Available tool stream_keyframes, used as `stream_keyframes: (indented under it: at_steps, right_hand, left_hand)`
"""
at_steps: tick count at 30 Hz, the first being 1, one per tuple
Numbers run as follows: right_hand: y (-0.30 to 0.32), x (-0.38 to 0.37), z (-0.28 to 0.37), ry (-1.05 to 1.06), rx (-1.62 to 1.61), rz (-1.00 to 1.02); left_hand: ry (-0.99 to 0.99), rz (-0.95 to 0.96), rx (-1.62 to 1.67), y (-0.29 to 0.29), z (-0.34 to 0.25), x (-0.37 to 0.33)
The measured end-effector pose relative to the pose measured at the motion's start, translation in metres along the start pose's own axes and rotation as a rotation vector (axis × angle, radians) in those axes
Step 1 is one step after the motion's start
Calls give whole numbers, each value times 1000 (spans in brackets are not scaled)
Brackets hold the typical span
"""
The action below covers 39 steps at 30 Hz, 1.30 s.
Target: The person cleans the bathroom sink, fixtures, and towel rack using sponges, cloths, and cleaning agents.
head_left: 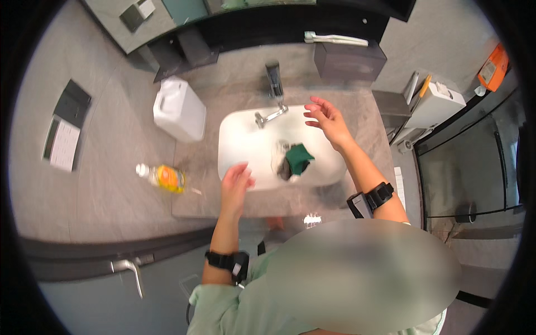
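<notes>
My right hand point(329, 121) hovers over the right part of the white sink point(240, 148), its fingers apart and slightly curled, holding nothing. At the basin's near left edge is my left hand point(235, 183), blurred a little, with fingers spread and nothing in them. A dark green cloth or scouring pad point(299, 158) lies in the basin near the drain, with something dark and greyish against its left side that I cannot make out. Above the basin's far side stands a dark faucet point(273, 81), fitted with a jointed chrome spout extension point(272, 116).
A white plastic jug point(187, 111) stands left of the sink. Nearer me is a bottle of yellow liquid point(169, 178) with a white cap. Toothbrushes point(338, 39) rest on a grey box point(350, 60) at the back right. A door handle point(132, 273) shows at lower left.
</notes>
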State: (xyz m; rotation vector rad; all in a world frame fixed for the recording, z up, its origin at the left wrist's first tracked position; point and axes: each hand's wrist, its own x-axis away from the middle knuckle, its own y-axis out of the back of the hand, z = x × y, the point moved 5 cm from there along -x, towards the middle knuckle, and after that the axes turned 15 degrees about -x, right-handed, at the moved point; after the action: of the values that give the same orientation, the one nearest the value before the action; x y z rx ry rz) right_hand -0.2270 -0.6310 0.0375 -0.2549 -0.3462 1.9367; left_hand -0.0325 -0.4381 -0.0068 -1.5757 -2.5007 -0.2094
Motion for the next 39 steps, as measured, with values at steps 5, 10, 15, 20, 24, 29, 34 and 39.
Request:
stream_keyframes:
  at_steps: [5,10,15,20,24,29,34,39]
  right_hand:
    - [-19,-75,-2,-263,-92,18]
    - [-50,-107,-14,-332,-374,84]
    - [-54,-130,41,-62,-168,113]
    - [13,-86,-27,-412,237,134]
    - [56,-23,-136,-487,781,248]
    - [7,30,-201,-492,1089,719]
    - [-21,-5,-245,133,1195,920]
    - [11,-73,-231,209,1475,780]
  left_hand:
    - [204,-15,69,61,48,-38]
    - [262,64,103,45,46,-85]
    - [303,202,13,13,45,-116]
    - [226,317,-202,-14,41,-116]
    - [162,362,-327,-44,52,-118]
    - [378,87,-342,-22,87,-121]
    - [330,-94,-355,-4,102,-129]
    - [301,-63,-471,14,118,-129]
